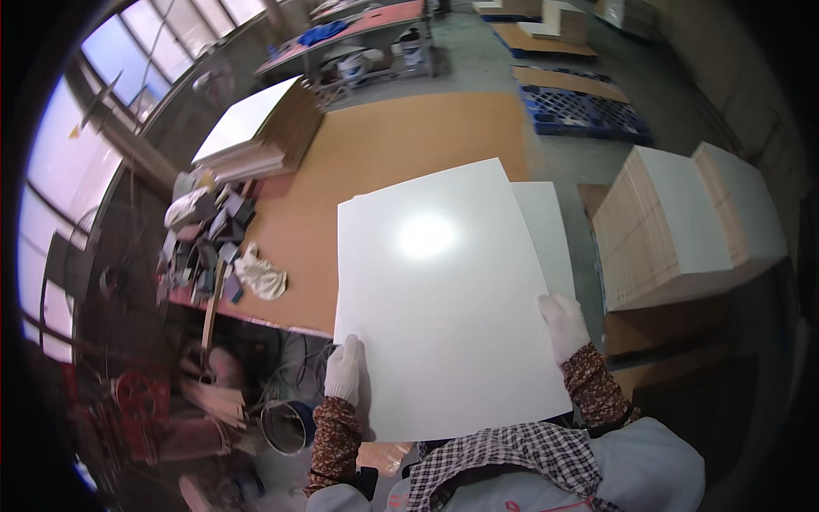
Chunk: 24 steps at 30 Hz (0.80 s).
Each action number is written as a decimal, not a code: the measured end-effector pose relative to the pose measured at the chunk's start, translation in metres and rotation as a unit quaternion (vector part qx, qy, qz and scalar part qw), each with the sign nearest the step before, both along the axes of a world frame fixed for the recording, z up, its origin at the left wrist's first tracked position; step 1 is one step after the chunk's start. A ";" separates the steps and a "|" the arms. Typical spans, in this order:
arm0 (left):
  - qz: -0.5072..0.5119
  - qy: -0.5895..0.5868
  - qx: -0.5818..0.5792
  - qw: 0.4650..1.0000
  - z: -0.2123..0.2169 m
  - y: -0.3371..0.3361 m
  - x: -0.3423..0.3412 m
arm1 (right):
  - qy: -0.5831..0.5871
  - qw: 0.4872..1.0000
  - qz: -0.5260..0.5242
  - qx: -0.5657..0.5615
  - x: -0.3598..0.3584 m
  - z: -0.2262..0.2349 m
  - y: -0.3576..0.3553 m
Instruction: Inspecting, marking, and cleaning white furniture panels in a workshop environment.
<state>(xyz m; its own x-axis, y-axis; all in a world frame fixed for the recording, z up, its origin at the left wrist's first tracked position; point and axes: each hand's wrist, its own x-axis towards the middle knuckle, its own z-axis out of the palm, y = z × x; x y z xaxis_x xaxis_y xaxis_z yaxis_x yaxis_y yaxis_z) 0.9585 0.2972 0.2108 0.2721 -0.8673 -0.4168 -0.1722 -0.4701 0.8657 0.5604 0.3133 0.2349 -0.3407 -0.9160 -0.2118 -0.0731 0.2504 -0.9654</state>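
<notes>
Pinching white panel [439, 316] by edges with left hand [343, 370], right hand [564, 328], at near side of table [409, 128]; not yet released.

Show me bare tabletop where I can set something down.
The widest free patch is the brown tabletop beyond the held white panel, right of the stacked boards. A narrower one lies between the cream rag and the panel's left edge. The left side is crowded with dark blocks and cloths. The panel hides what's beneath.

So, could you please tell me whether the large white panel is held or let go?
The large white panel is held: left hand on its left edge, right hand on its right.
</notes>
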 end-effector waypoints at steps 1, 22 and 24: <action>-0.022 -0.039 -0.019 0.999 -0.004 -0.016 -0.003 | -0.056 0.998 -0.025 0.009 -0.003 -0.007 -0.002; -0.412 -0.165 0.023 0.896 -0.005 -0.196 -0.008 | 0.024 0.952 -0.302 0.033 0.036 -0.055 0.029; -0.427 -0.138 0.033 0.893 -0.001 -0.200 0.002 | 0.010 0.942 -0.331 0.059 0.055 -0.048 0.029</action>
